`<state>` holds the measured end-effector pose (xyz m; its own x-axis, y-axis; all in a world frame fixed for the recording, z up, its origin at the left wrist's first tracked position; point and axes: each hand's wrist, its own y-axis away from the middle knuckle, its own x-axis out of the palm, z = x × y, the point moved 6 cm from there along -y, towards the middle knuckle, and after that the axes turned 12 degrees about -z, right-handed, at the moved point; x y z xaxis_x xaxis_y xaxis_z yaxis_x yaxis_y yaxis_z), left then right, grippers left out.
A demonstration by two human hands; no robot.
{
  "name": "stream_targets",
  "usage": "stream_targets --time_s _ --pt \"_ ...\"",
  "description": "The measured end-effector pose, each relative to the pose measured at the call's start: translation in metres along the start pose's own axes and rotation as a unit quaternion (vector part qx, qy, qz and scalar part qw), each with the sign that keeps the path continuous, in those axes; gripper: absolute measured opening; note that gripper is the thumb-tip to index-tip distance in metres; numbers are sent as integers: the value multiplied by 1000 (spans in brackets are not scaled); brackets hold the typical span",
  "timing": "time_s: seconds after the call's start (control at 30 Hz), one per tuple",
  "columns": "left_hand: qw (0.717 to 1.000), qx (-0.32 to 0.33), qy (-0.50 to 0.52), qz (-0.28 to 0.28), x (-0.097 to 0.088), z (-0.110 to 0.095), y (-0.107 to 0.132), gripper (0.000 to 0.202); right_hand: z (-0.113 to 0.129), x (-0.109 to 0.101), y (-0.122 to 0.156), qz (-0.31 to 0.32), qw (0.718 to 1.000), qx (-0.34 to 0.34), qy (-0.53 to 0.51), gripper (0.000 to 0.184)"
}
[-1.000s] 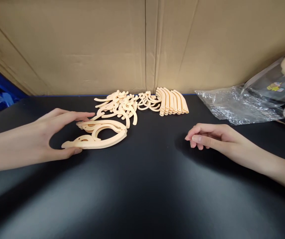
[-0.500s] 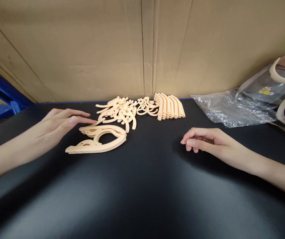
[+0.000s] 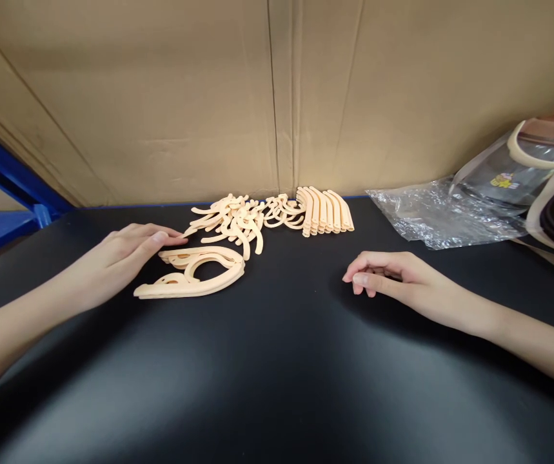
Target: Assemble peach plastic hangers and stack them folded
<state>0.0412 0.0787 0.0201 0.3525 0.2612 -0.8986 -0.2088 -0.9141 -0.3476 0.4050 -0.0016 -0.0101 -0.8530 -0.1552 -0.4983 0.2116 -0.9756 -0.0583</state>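
My left hand (image 3: 129, 261) reaches to the left edge of a loose pile of cream curved plastic hanger parts (image 3: 231, 219). Its thumb and fingers come together at the end of one curved hanger part (image 3: 191, 230); the exact contact is partly hidden. Just in front of these fingers lie folded cream plastic hangers (image 3: 209, 283), flat on the black table (image 3: 267, 374). My right hand (image 3: 387, 274) rests low over the table, apart from every part. Its fingers are curled, the thumb tip close against them, and nothing shows between them.
A neat row of cream hanger arms (image 3: 326, 211) stands right of the pile, near the cardboard wall (image 3: 184, 96). Clear plastic bags (image 3: 416, 209) and a transparent visor-like item (image 3: 489, 171) lie at the right. A blue metal frame (image 3: 0, 180) borders the left.
My left hand has moved slightly back and right, its thumb and fingers closing at the curved hanger part. My right hand keeps its pose. The view has shifted slightly.
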Motion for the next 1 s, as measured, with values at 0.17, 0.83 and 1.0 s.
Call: stream_targets --time_s 0.17,0.83,1.0 --pt "1000 3 25 -13 -8 -10 6 53 1 0 -1 6 1000 -17 16 33" --pt "913 393 -79 -80 3 -135 77 62 -1 0 -2 23 999 -21 32 36" --pt "892 448 -56 -36 18 -148 87 79 -2 1 -2 27 999 -30 31 36"
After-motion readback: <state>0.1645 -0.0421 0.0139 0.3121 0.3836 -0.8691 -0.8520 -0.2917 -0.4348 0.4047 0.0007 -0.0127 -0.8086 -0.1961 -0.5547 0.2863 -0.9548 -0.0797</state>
